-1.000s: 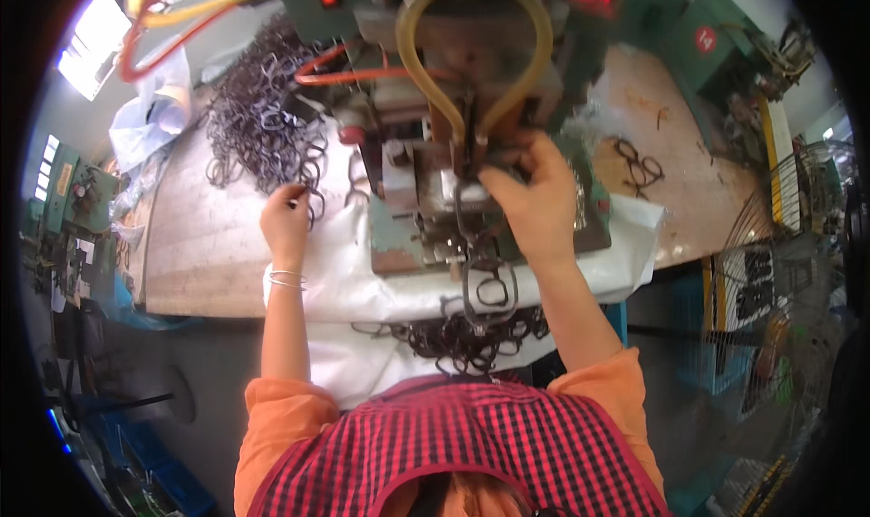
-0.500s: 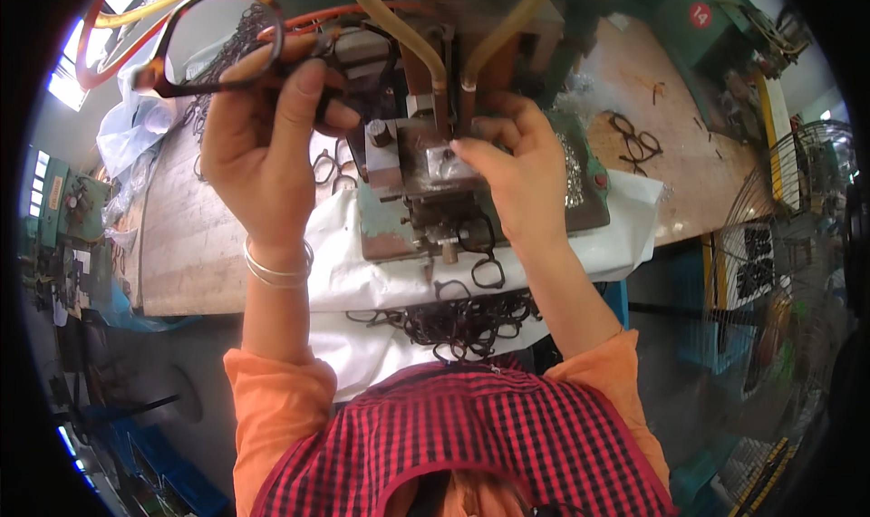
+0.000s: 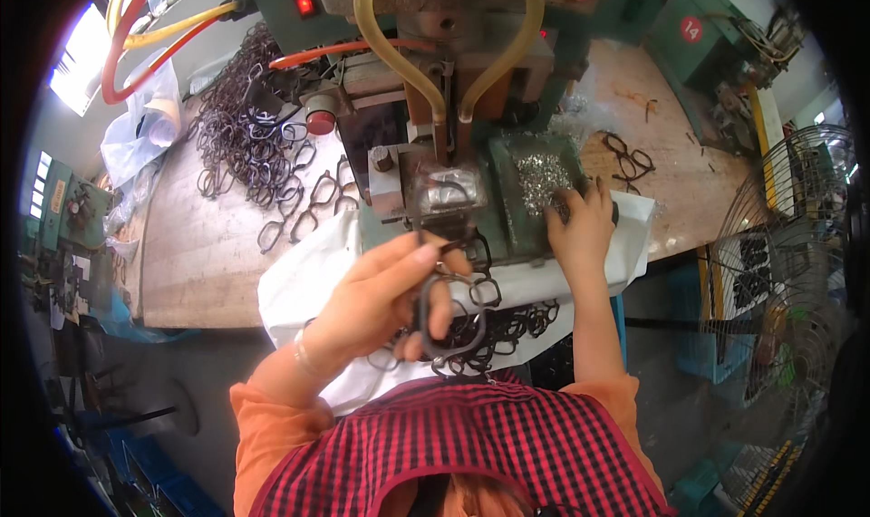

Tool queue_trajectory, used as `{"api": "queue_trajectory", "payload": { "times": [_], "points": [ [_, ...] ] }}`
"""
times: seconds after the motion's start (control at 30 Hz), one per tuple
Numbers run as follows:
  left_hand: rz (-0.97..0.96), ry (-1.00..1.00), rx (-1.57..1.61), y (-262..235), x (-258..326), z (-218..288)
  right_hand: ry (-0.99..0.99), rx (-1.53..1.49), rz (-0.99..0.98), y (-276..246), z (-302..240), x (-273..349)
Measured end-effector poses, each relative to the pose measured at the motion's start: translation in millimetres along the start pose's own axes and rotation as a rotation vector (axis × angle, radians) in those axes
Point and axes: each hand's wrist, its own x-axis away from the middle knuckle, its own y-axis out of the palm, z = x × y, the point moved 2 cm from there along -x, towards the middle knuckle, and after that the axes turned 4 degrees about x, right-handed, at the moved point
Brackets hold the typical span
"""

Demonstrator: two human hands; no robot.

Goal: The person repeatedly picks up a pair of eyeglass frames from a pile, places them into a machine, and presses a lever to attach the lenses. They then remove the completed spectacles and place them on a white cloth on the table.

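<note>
My left hand [image 3: 367,299] is closed on a dark eyeglass frame [image 3: 455,347], held in front of the machine and above a heap of similar frames [image 3: 507,331]. The held frame is slightly blurred by motion. Off to the right, my right hand [image 3: 584,231] reaches over the edge of a green tray [image 3: 512,222]. Its fingers are bent and apart, the tips beside a pile of tiny shiny metal pieces [image 3: 541,180]. Whether a fingertip touches a piece is too small to tell. Between the hands stands the machine's metal fixture block [image 3: 450,191], below two yellow hoses [image 3: 399,41].
A large pile of dark frames [image 3: 245,132] covers the table's back left, near a red button [image 3: 320,122]. More frames [image 3: 627,157] lie at the right. A wire fan guard [image 3: 788,272] stands beyond the table's right edge. Orange hoses [image 3: 122,77] hang at the upper left.
My left hand has come down from the upper left to the middle with the eyeglass frame. My right hand has left the fixture and moved right to the metal pieces.
</note>
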Motion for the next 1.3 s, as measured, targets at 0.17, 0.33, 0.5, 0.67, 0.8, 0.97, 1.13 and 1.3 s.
{"api": "queue_trajectory", "payload": {
  "times": [0.17, 0.33, 0.5, 0.67, 0.8, 0.97, 1.13, 1.3],
  "points": [
    [0.098, -0.068, 0.11, 1.6, -30.2, -16.7, 0.062, -0.21, -0.069, 11.5, 7.6, -24.0],
    [0.14, -0.069, 0.099, 4.0, -35.5, -18.7, 0.09, -0.282, 0.021, 22.9, 20.3, -20.9],
    [0.118, -0.026, 0.065, 4.2, -28.3, -18.0, -0.095, -0.118, -0.051, 25.2, 4.2, -29.0],
    [-0.027, 0.062, -0.356, -16.6, 28.9, -26.3, 0.101, -0.435, -0.004, 24.0, 9.9, -12.8],
    [0.957, 0.977, -1.397, -77.9, 66.3, 26.3, 0.218, -0.568, 0.01, 18.2, 23.5, 2.1],
    [1.181, 0.247, -2.061, -186.0, 5.1, 30.4, 0.227, -0.574, -0.039, 16.9, -9.9, -23.6],
    [1.298, 0.362, -2.038, -272.1, -28.6, -14.9, 0.193, -0.454, 0.005, 4.8, 0.1, -7.8],
    [1.32, 0.302, -1.48, -236.1, 14.4, 16.0, 0.326, -0.339, 0.089, -29.6, 58.9, 44.3]
  ]
}}
